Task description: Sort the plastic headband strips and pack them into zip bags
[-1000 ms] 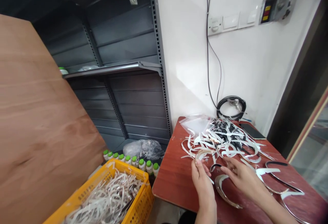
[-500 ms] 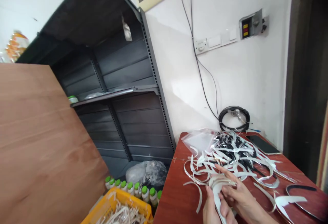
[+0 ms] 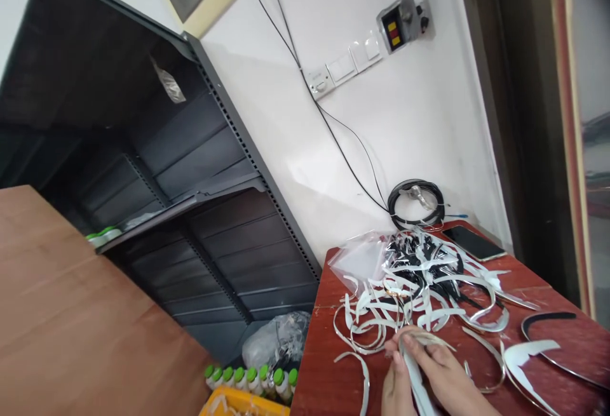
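Low in the head view, my left hand [image 3: 396, 385] is closed around a small bundle of white curved strips [image 3: 413, 375], shaped like headbands. My right hand [image 3: 445, 375] pinches the same bundle near its bent top, thumb and fingers close to those of the left hand. Just beyond my hands lies a tangled pile of similar white strips [image 3: 376, 327], some with shiny edges. A single white strip [image 3: 366, 384] rests on the red-brown table [image 3: 328, 333] to the left. On the right lie a wide white strip [image 3: 521, 362] and a thin black band [image 3: 543, 321].
Behind the pile are a clear plastic bag [image 3: 357, 260], black pieces in plastic [image 3: 405, 252], a coiled black cable [image 3: 393, 203] and a phone [image 3: 474, 242]. Left of the table stand green-capped bottles [image 3: 252, 379], a yellow basket [image 3: 238, 400] and a dark shelf unit [image 3: 229, 225].
My view has tilted and swung to the right. My right hand has shifted up over the bundle's bent top, and its fingers are drawn in closer to my left hand.
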Tool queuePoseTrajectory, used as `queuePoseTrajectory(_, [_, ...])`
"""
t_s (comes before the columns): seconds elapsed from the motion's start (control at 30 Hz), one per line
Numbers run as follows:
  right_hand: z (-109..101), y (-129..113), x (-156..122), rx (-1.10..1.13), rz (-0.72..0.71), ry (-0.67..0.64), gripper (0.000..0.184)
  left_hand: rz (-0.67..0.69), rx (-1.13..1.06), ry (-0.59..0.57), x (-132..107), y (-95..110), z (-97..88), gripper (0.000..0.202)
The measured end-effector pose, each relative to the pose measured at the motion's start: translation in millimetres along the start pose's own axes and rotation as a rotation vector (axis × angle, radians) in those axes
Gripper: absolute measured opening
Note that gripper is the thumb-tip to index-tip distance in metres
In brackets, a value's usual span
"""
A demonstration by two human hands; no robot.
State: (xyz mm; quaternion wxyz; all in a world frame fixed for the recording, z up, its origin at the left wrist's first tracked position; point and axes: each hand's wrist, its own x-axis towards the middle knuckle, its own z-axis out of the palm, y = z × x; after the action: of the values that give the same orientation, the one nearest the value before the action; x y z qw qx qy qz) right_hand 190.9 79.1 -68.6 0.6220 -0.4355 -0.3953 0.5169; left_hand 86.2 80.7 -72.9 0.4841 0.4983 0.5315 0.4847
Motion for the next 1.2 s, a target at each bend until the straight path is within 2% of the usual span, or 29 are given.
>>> queuePoseTrajectory(0.07, [-5, 0, 6, 0.072, 0.047, 0.146, 0.05, 0.154, 0.192, -0.1, 17, 18, -3.9, 0.048])
queuePoseTrajectory(0.13, [-9, -2, 11, 0.158, 0.11, 0.227, 0.052, 0.357, 0.446, -0.19, 43, 40, -4.5, 0.038])
queuePoseTrajectory(0.23, [-10, -1, 16, 0.19, 0.147, 0.253, 0.055, 0.57, 0.748, -0.13, 99, 66, 6.8, 0.024])
queuePoseTrajectory(0.3, [-7, 5, 18, 0.155, 0.166, 0.229, 0.058, 0.578, 0.792, -0.135, 140, 71, 21.8, 0.018])
queuePoseTrajectory(0.4, [-5, 15, 22, 0.136, 0.213, 0.18, 0.062, 0.523, 0.849, -0.142, 192, 62, 45.6, 0.015])
queuePoseTrajectory(0.47, [-5, 20, 23, 0.154, 0.256, 0.148, 0.064, 0.455, 0.893, -0.137, 213, 50, 56.0, 0.014])
queuePoseTrajectory(0.53, [-5, 22, 24, 0.177, 0.276, 0.119, 0.066, 0.393, 0.933, -0.125, 223, 37, 60.2, 0.013])
queuePoseTrajectory(0.67, [-6, 23, 25, 0.189, 0.262, 0.11, 0.065, 0.348, 0.957, -0.082, 226, 22, 56.7, 0.014])
queuePoseTrajectory(0.77, [-5, 22, 25, 0.204, 0.256, 0.098, 0.063, 0.359, 0.911, -0.064, 228, 22, 52.9, 0.022])
queuePoseTrajectory(0.87, [-4, 20, 25, 0.251, 0.221, 0.08, 0.059, 0.411, 0.821, -0.027, 229, 38, 49.4, 0.026])
queuePoseTrajectory(0.97, [-3, 15, 24, 0.3, 0.178, 0.075, 0.056, 0.505, 0.699, 0.042, 222, 70, 39.9, 0.027])
queuePoseTrajectory(1.03, [-3, 11, 23, 0.322, 0.158, 0.092, 0.053, 0.57, 0.615, 0.093, 207, 95, 25.3, 0.031])
queuePoseTrajectory(1.1, [-4, 7, 21, 0.344, 0.15, 0.103, 0.05, 0.62, 0.552, 0.145, 181, 115, 2.2, 0.035])
queuePoseTrajectory(1.17, [-5, 4, 19, 0.341, 0.162, 0.103, 0.048, 0.656, 0.515, 0.213, 146, 121, -28.3, 0.036])
queuePoseTrajectory(1.2, [-6, 3, 18, 0.329, 0.168, 0.102, 0.048, 0.69, 0.49, 0.278, 127, 118, -45.3, 0.033])
